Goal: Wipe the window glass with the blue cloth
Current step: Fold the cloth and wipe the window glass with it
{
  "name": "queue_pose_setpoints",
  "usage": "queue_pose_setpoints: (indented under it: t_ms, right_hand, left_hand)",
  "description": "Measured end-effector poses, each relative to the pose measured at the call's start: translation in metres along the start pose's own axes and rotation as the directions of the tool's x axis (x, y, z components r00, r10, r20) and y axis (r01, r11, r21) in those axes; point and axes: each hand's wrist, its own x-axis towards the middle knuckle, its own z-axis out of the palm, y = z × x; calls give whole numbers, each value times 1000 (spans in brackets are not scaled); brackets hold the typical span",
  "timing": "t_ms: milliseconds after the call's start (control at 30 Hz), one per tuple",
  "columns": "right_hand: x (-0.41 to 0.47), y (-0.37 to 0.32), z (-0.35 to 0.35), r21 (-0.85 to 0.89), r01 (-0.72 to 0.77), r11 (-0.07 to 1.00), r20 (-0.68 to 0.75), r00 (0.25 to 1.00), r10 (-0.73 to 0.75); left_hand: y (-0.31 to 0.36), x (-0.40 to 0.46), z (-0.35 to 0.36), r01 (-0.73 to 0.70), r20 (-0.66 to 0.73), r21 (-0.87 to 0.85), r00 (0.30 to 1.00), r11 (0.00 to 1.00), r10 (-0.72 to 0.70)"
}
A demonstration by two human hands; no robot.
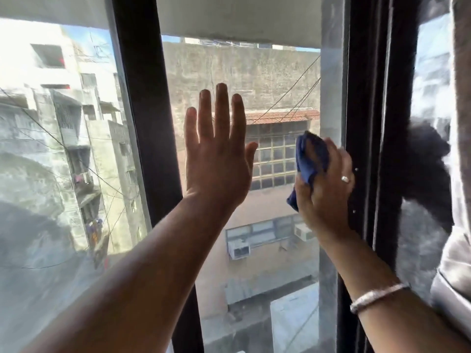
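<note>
The blue cloth is bunched in my right hand, pressed against the window glass just beside the dark right-hand frame, about mid-height on the pane. My right fingers are curled over the wad, clamping it between palm and glass; a tail of fabric hangs below the heel of that hand. I judge the cloth soft, light and limp: it folds freely, so it is best held as a gathered pad under a flat palm, since loose edges would drag and smear. My left hand lies flat on the same pane, away from the frame, fingers spread and extended upward, holding nothing; whether the palm bears weight I cannot tell. The glass is rigid and breakable, so pressure should stay moderate. Beyond the left mullion, the neighbouring pane shows heavy streaking and haze.
</note>
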Motion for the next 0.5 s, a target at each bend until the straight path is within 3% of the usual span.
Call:
queue_pose_setpoints:
  t_ms: [67, 167, 233, 300, 367, 433, 500]
  right_hand:
    - [10, -21, 11, -30, -29, 999, -55, 998, 27]
    - [-56, -50, 24, -3, 230, 973, 79, 970, -229]
    - [-124, -60, 23, -3, 483, 875, 248, 848, -468]
    - [-158, -39, 14, 20, 612, 791, 336, 741, -582]
    - [-137, -8, 2, 1, 576, 817, 349, 766, -540]
    - [-86, 14, -7, -31, 355, 934, 267, 904, -334]
    - [-26, 16, -11, -33, 92, 995, 162, 983, -86]
  left_hand:
    - [-1, 0, 0, -12, 5, 1, 1000, 1000, 12]
    - [-2, 0, -1, -26, 3, 6, 1000, 1000, 26]
    - [-3, 0, -1, -18, 4, -5, 1000, 1000, 18]
    - [-2, -1, -3, -10, 20, -16, 1000, 1000, 10]
    - [-1, -1, -3, -13, 31, -19, 999, 1000, 14]
    - [0, 0, -4, -9, 39, -25, 999, 1000, 10]
    - [1, 2, -6, 6, 53, -33, 999, 999, -5]
